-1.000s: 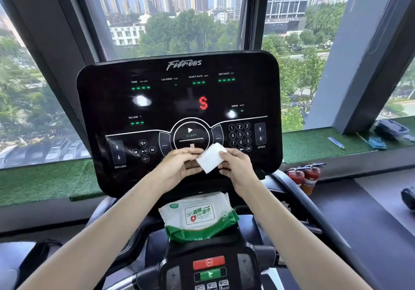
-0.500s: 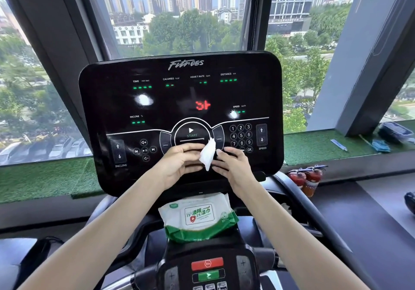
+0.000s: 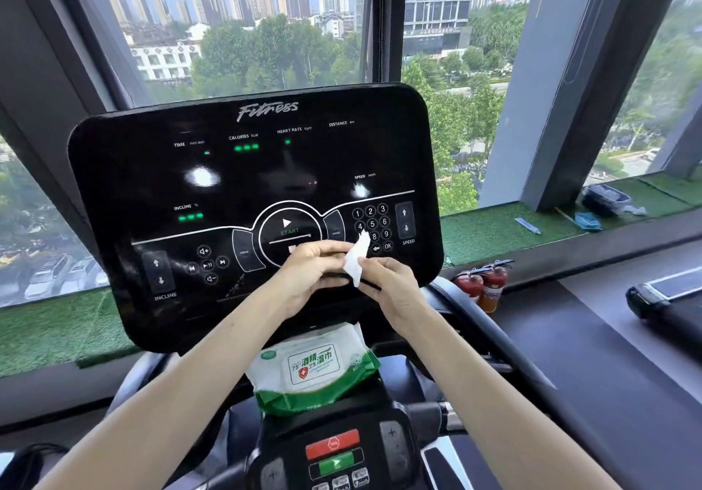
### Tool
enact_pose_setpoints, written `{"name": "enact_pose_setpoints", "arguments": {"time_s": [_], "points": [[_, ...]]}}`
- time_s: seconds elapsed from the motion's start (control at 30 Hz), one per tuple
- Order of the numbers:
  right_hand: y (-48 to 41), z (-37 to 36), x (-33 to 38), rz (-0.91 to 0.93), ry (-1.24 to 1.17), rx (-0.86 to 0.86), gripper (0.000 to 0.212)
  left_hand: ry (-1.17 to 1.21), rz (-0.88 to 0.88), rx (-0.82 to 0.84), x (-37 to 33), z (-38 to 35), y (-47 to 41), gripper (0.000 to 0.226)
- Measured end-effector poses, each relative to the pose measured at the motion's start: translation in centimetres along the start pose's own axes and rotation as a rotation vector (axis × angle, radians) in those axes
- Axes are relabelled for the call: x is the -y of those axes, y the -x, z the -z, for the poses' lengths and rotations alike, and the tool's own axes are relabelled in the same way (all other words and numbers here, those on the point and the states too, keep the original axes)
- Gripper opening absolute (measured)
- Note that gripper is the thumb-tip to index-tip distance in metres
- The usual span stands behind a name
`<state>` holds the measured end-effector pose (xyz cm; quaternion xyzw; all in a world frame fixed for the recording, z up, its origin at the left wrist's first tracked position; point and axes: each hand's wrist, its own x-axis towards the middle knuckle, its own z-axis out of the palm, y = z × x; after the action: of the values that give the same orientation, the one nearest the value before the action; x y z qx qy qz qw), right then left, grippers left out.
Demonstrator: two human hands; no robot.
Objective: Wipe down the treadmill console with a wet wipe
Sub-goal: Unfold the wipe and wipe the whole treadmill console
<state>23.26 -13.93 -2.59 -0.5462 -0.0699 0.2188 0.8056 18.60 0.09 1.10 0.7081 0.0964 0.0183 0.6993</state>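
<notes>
From wet wipe (image 3: pixel 357 258): console (image 3: pixel 152 186) face free 9 to 1 o'clock; wipes pack (image 3: pixel 311 375) blocks 6 o'clock, fire extinguishers (image 3: pixel 482 280) 3 o'clock.

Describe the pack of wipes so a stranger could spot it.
Find the big black treadmill console facing the window. Just under its lower edge lies a soft pack of wipes, above the red stop button. It alone is white with a green bottom.
</notes>
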Motion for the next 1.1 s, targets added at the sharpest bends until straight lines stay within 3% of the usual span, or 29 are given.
{"name": "enact_pose_setpoints", "arguments": {"time_s": [0.17, 0.3, 0.53, 0.9, 0.97, 1.03, 1.1], "points": [[0.4, 1.4, 0.1, -0.019, 0.196, -0.083, 0.043, -0.084, -0.024, 0.062, -0.3, -1.8, -1.0, 0.026], [0.6, 2.9, 0.9, 0.007, 0.190, -0.249, 0.007, -0.123, -0.041, 0.058, -0.5, -3.6, -1.8, 0.027], [1.9, 6.2, 1.1, -0.025, 0.007, -0.387, 0.015, 0.187, 0.030, 0.062, -0.4, -4.9, -2.1, 0.028], [2.6, 6.8, 1.6, 0.084, -0.041, -0.214, 0.044, 0.324, 0.410, 0.054, 0.7, -6.8, -2.3, 0.004], [2.7, 7.0, 1.5, 0.068, -0.022, -0.227, 0.035, 0.299, 0.376, 0.042, 0.5, -7.0, -2.5, 0.007], [2.7, 7.1, 1.4, 0.048, 0.069, -0.341, 0.013, 0.271, 0.275, -0.025, 0.2, -7.2, -2.7, 0.013], [2.5, 7.5, 1.3, 0.062, 0.168, -0.466, 0.023, 0.156, 0.172, -0.119, -0.2, -7.2, -2.8, 0.013]]}}
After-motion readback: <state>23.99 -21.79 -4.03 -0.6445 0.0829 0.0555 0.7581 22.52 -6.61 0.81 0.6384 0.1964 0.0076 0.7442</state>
